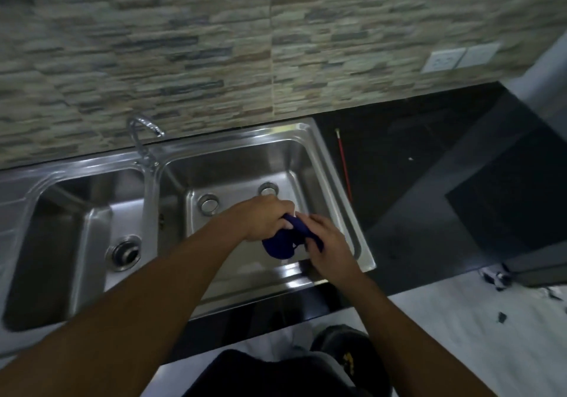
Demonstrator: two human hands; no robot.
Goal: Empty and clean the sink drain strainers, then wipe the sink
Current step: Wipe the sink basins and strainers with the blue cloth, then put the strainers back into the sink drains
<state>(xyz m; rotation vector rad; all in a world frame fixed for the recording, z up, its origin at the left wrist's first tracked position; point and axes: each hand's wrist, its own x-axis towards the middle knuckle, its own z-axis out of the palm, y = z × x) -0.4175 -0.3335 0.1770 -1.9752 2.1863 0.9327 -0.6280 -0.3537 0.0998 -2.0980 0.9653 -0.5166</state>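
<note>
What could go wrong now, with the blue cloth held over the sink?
1. The left hand and the right hand both grip the blue cloth near the front corner of the right basin. Drips might land on the black counter.
2. Two round metal pieces sit in that basin behind the hands. Wiping could knock them about.
3. The thin red stick lies on the counter beside the sink. An arm might sweep it off.

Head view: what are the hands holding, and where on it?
A dark blue cloth: left hand grips its bunched upper part, right hand pinches a stretched edge.
</note>
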